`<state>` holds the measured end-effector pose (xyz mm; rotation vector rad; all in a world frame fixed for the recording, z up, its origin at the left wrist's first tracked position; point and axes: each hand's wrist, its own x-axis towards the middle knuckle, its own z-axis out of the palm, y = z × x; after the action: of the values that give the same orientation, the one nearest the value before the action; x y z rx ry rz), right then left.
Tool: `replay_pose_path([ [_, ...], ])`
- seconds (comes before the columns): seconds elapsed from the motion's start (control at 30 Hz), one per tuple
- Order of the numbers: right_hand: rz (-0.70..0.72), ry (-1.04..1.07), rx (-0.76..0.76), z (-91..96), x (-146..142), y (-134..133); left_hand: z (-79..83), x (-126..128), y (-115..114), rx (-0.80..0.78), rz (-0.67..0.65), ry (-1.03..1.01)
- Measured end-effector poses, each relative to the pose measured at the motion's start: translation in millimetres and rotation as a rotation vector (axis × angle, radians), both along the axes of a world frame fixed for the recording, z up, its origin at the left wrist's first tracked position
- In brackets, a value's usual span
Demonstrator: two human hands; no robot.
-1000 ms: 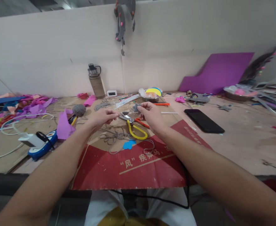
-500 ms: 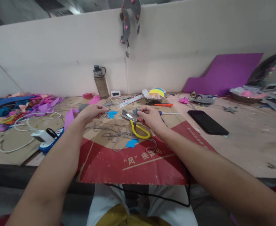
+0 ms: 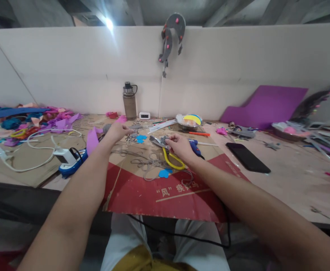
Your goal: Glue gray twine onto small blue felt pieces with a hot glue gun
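My right hand (image 3: 179, 146) pinches a small grey felt piece (image 3: 163, 140) over the blades of yellow-handled scissors (image 3: 175, 162) lying on the cardboard. My left hand (image 3: 120, 131) is closed at the fingertips, left of a blue flower-shaped cutout (image 3: 141, 139); whatever it may hold is too small to make out. Below the hands runs a loose tangle of grey cord (image 3: 146, 161). A second blue cutout (image 3: 164, 173) lies at the cord's lower edge. Just right of my right hand is a blue glue gun (image 3: 195, 147), partly covered by the hand.
A bottle (image 3: 130, 103), a small white clock (image 3: 144, 116) and a bowl (image 3: 188, 126) stand along the back wall. To the right lies a black phone (image 3: 247, 157). On the left are a power strip (image 3: 71, 165), white cables and coloured felt scraps (image 3: 46, 122).
The view has tilted up and turned a little left. My right hand has moved left relative to the scissors, with more of the glue gun uncovered. My left hand stays closed.
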<state>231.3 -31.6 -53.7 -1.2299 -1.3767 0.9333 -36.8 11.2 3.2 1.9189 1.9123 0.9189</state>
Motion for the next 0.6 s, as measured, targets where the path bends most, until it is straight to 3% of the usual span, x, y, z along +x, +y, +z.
replay_pose_path([
  [0.17, 0.004, -0.088, 0.007, 6.1, -19.6, 22.3, 4.2, -11.5, 6.0, 0.019, 0.131, 0.078],
  [0.37, -0.025, -0.209, -0.005, 8.1, -41.9, 52.2, -2.5, -22.1, 10.0, 0.07, 0.175, 0.033],
  [0.6, -0.118, -0.412, 0.004, -0.4, -39.7, 92.0, -16.9, -20.6, 20.2, 0.04, 0.167, 0.092],
])
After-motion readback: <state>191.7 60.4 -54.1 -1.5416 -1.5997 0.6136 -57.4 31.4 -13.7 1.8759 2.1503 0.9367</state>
